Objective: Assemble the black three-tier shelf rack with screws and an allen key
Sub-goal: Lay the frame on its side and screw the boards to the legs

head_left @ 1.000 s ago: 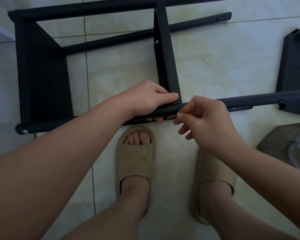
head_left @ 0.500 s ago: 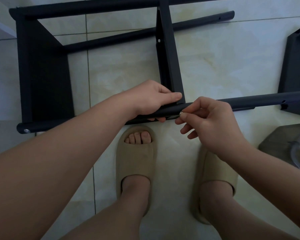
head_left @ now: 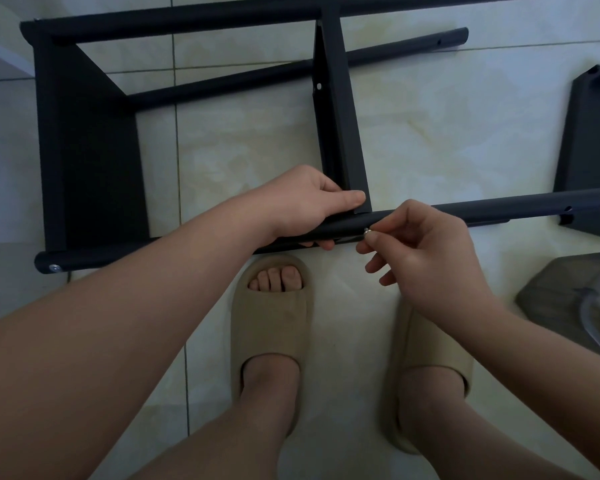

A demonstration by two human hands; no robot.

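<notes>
The black rack lies on its side on the tiled floor. Its near pole runs left to right in front of me. My left hand grips this pole where the middle shelf panel meets it, thumb pressed on the panel's corner. My right hand pinches a small silver screw between thumb and forefinger, right against the pole's side. The end shelf panel is joined at the left, with a screw head showing at the pole's end. No allen key is visible.
A loose black shelf panel stands at the right, by the pole's far end. A second pole lies slanted across the floor behind. A grey object with clear plastic sits at the lower right. My feet in beige slippers stand close below the pole.
My right hand has slid slightly right along the pole with the screw, which now shows clearly at the fingertips. My left hand keeps its grip.
</notes>
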